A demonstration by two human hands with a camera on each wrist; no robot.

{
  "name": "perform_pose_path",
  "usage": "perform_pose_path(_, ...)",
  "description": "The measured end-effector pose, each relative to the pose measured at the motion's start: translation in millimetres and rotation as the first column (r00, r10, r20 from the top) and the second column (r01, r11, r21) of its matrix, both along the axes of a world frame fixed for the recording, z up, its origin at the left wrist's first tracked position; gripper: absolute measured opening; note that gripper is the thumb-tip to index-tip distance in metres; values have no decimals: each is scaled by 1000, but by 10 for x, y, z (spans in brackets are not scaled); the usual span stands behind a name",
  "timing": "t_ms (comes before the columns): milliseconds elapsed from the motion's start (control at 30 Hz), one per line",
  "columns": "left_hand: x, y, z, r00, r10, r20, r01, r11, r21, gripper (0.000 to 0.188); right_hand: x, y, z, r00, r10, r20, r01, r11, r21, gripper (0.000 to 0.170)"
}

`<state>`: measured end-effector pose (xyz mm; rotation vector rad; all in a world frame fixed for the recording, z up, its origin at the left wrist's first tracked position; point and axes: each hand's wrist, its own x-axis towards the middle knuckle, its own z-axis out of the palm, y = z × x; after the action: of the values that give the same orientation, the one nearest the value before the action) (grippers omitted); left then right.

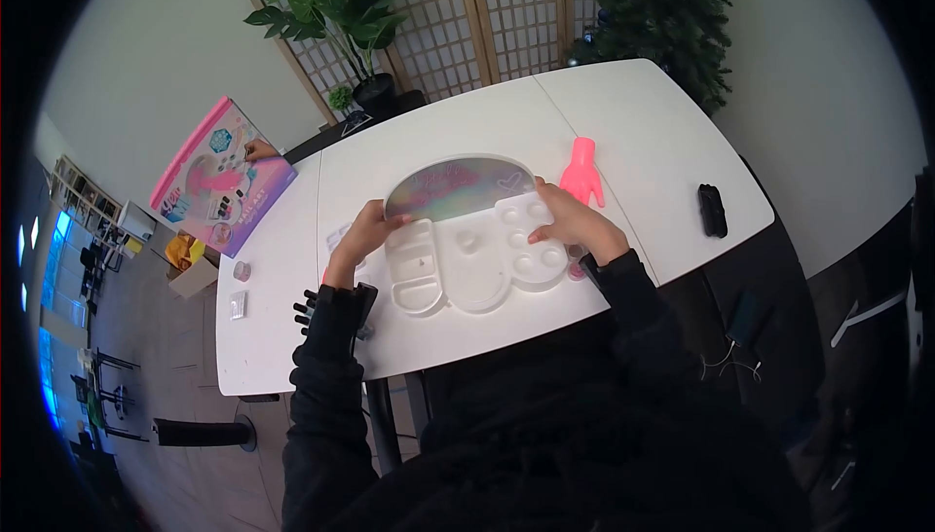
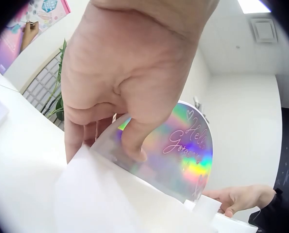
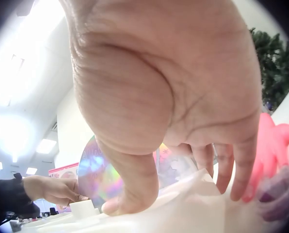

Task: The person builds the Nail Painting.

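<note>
A white plastic nail-art tray [image 1: 474,274] with molded compartments and round wells lies on the table in the head view. Along its far edge stands an iridescent half-round panel [image 2: 183,150] with a heart and lettering. My left hand [image 1: 368,238] grips the left end where panel and tray meet, thumb in front of the panel, fingers behind it. At the right end, my right hand [image 1: 575,220] holds the section with round wells, its thumb [image 3: 134,187] on top and its fingers over the outer edge. Just beyond that hand is a pink model hand [image 1: 582,172].
Small dark-capped bottles [image 1: 306,311] stand by my left sleeve. A colorful nail-art box [image 1: 222,177] is at the far left, with a small jar [image 1: 242,270] and a clear packet [image 1: 239,305] nearer. A black case [image 1: 712,211] lies at the right of the white table [image 1: 282,357].
</note>
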<state>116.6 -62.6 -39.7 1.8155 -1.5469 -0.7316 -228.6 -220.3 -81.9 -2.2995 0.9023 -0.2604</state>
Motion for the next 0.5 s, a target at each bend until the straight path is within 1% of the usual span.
perform_pose_path(100,61,-32,-113,999,-32,-40,31,999,-26,32,-13,34,47,1000,-16,-3,16,1000,-10,115)
perform_pose_path(167,40,-62,-184,981,40,-190,-34,999,32,32,-31,75,82,999,-44,-19,43,999,-12,115)
perform_pose_path(200,42,-104,-211,981,41,-190,-35,999,33,32,-76,92,84,999,-43,-19,43,999,-11,115)
perform_pose_path(267,148,-83,-201,998,-5,66,-1,996,88,30,-37,182,86,996,-77,53,84,983,-165,118)
perform_pose_path(300,164,-51,-184,997,12,78,-18,996,88,30,-1,205,121,996,-60,64,70,984,-164,118)
perform_pose_path(367,63,-30,-139,1000,-7,20,7,1000,3,32,-23,289,230,993,-112,23,114,986,-119,121)
perform_pose_path(400,46,-7,-109,1000,-12,20,12,1000,4,32,-26,306,215,994,-107,36,111,983,-144,124)
perform_pose_path(433,24,15,-81,1000,-4,18,5,998,-60,41,-18,339,248,992,-118,34,122,982,-144,124)
perform_pose_path(500,-41,12,3,1000,10,11,-8,982,-189,70,-6,402,365,986,-164,-27,160,980,-120,128)
